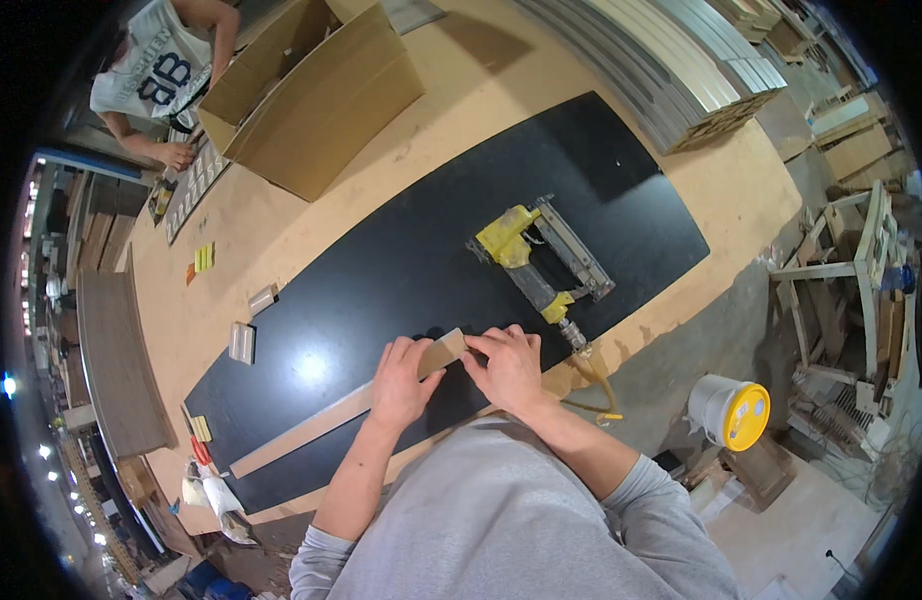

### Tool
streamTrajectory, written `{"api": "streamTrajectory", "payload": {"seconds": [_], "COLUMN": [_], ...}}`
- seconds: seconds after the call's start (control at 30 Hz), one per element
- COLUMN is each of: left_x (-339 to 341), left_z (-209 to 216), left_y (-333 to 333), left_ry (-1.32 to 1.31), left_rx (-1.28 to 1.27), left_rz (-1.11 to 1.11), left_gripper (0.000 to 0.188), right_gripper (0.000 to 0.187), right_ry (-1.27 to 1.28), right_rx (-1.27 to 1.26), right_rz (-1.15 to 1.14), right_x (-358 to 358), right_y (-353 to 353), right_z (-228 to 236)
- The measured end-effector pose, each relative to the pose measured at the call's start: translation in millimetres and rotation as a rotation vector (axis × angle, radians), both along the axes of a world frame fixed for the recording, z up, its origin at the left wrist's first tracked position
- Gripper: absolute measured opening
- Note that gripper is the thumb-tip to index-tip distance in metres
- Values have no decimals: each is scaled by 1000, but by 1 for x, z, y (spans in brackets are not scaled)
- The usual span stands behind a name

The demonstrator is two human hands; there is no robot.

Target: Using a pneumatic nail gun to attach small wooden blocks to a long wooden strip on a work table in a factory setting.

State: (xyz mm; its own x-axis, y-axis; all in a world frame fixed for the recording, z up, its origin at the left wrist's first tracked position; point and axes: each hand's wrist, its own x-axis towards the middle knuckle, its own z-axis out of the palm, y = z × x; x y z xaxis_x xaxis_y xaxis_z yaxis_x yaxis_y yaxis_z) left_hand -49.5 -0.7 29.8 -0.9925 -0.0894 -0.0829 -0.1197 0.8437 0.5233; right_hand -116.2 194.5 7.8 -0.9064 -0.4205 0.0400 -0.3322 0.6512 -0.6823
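A long, narrow wooden strip [306,430] lies slanted along the near edge of a black panel [381,262]. Near the strip's right end, my left hand [401,382] is closed round it, thumb on the near side and fingers over the far side. My right hand [508,366] pinches at the tip of that same end; whether a small piece is also between its fingers is hidden. Beyond my right hand, a yellow and grey nail gun [529,262] rests on the panel, its air hose [603,378] running off the near edge.
Small wooden blocks [242,342] sit at the panel's left edge. A cardboard box [326,110] stands on the far side, with a person [161,75] working beyond it. Stacked panels [681,75] occupy the far right. A white bucket with yellow lid [726,411] is on the floor.
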Motion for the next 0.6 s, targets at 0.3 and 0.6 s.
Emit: {"api": "streamTrajectory", "payload": {"seconds": [0.3, 0.6], "left_x": [0, 2], "left_z": [7, 11], "left_y": [2, 1], "left_ry": [-34, -89], "left_rx": [-55, -31], "left_rz": [25, 31], "left_gripper": [49, 49], "right_gripper": [54, 46], "right_ry": [-5, -10], "right_rx": [115, 215], "right_rz": [432, 611], "right_x": [-52, -69], "right_y": [6, -6], "right_z": [15, 19]}}
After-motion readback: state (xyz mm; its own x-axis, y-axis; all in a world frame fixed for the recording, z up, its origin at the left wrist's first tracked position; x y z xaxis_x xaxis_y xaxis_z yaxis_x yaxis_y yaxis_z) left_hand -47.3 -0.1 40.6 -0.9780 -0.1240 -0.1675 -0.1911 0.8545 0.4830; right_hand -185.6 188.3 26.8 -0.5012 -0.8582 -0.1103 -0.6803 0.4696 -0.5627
